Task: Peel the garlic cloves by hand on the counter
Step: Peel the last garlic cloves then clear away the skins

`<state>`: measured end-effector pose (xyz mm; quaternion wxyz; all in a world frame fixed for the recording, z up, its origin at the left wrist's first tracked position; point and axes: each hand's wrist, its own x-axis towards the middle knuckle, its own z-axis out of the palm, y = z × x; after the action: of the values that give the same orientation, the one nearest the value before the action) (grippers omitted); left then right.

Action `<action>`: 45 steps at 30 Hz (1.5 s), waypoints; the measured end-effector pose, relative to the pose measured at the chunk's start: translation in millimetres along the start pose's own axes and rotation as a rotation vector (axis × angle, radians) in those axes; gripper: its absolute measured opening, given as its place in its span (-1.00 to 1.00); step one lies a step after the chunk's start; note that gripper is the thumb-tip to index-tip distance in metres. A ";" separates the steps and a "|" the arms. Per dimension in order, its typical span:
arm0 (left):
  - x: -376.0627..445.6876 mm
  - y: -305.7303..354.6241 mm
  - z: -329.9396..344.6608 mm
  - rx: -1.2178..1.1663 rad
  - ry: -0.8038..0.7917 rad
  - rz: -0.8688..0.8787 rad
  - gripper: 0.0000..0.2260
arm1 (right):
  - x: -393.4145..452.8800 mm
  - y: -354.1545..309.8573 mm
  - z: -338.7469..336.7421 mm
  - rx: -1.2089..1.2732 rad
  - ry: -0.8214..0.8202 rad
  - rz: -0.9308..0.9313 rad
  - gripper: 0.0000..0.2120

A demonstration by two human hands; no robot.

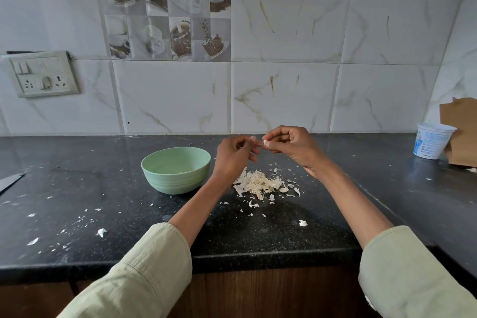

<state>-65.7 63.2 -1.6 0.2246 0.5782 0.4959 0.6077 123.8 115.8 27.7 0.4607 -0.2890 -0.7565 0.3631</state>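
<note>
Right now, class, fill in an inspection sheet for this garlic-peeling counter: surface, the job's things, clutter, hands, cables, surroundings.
Surface: black speckled counter, flecked with white skin bits.
Job's things: garlic clove held above the counter between both hands; green bowl left of them, contents too small to tell; pile of peeled skins below the hands.
Clutter: knife tip at far left; white tub and brown cardboard at far right.
Hands: left hand with fingers curled at the clove; right hand pinches it.
Cables: nothing seen.
Surroundings: marble-look wall tiles, coffee-picture tiles, switch and socket plate.
</note>
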 end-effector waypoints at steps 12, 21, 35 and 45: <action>-2.9 7.9 -1.6 -0.006 -0.028 0.071 -0.91 | 0.5 -1.0 -0.6 -0.117 0.016 -0.087 -0.83; -4.2 9.3 4.6 -0.199 -0.107 -0.100 -0.85 | 1.8 0.9 2.0 -0.114 0.022 -0.073 -0.80; -10.1 7.8 8.3 0.071 -0.142 0.082 -0.73 | -6.5 -5.2 23.5 -0.555 -0.021 -0.298 -0.72; -11.4 11.6 5.0 -0.252 -0.194 -0.024 -0.76 | -7.2 -11.3 19.0 -0.109 -0.088 -0.167 -0.81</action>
<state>-54.9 50.5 2.1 0.3497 0.5955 0.3987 0.6035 108.3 98.4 27.5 0.4392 -0.2333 -0.8163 0.2939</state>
